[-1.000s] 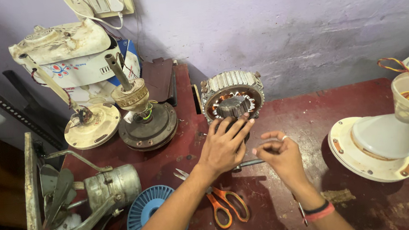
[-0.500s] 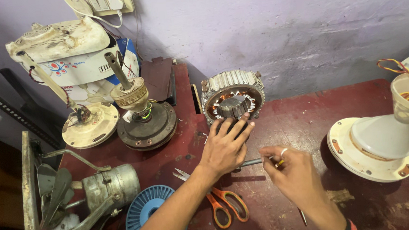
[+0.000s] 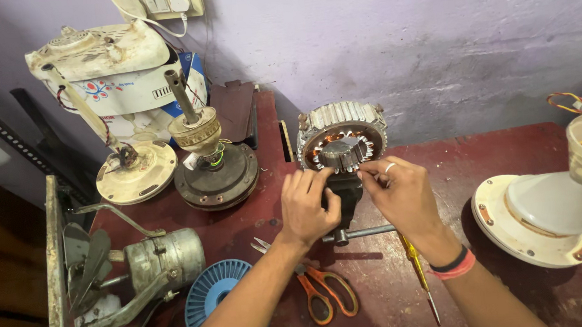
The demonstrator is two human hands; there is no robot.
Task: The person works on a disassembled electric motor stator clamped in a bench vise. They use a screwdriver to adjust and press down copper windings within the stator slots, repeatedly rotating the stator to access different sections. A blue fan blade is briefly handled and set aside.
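Metal rotor (image 3: 343,154) between both grips

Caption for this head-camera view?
Both hands, left hand and right hand, grip a fan motor on a red table.

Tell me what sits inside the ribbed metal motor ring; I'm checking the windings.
Inside the motor ring, copper-coloured windings show around a grey metal core. The left hand and right hand cover its lower part.

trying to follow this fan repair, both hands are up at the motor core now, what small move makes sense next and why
Probably steady the motor core with the left hand while the right hand works the windings, since both hands' fingertips already meet at its centre.
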